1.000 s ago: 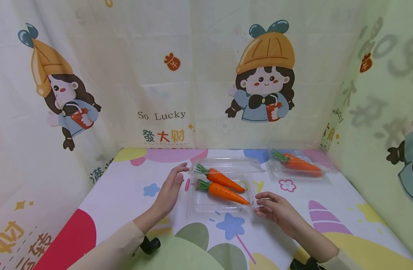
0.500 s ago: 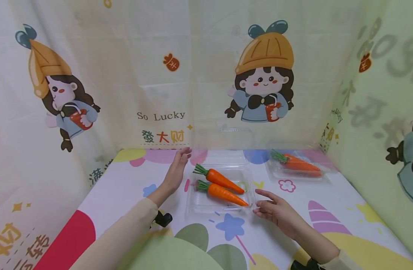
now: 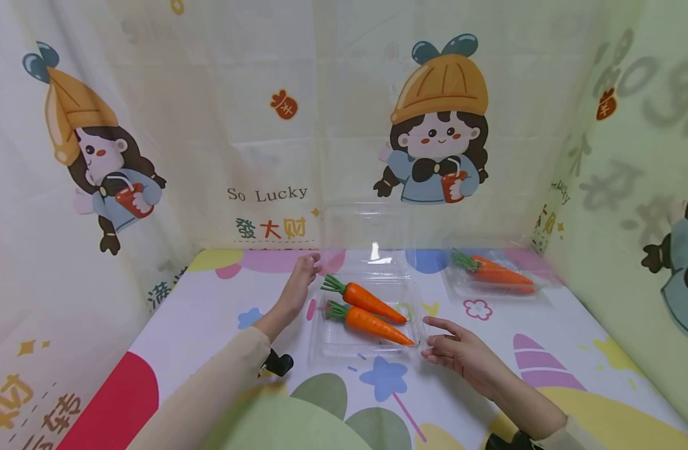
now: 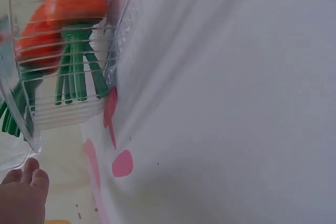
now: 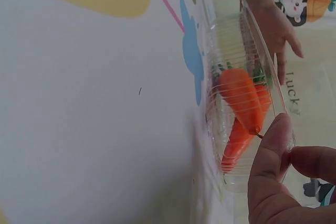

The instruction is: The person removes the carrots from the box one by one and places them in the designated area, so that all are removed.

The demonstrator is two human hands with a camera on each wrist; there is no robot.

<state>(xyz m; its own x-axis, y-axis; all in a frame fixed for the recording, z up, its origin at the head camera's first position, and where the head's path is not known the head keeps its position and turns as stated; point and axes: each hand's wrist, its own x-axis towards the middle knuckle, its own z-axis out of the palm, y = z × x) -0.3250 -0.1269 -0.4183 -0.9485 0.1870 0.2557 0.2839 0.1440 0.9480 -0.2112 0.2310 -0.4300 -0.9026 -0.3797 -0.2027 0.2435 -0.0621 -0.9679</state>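
Note:
A clear plastic clamshell container [image 3: 372, 348] stands with its lid [image 3: 366, 231] raised at the back. Two orange carrots with green tops, the rear carrot [image 3: 374, 301] and the front carrot [image 3: 377, 323], lie slantwise inside it. My left hand [image 3: 295, 287] is beside the hinge end, fingers loosely extended. In the left wrist view, its fingertips [image 4: 32, 167] are right by the clear plastic edge. At the front right corner, my right hand [image 3: 462, 356] pinches the container's rim between thumb and finger, as the right wrist view shows.
A second clear container [image 3: 456, 289] with carrots [image 3: 498, 274] in it stands at the back right of the table. Printed cloth walls [image 3: 254, 81] enclose the table's back and sides. The patterned tabletop [image 3: 203, 325] extends around the containers.
The lid has swung up and back, from low over the carrots to raised behind them. My left hand has moved back and slightly right. The right hand has stayed at the corner.

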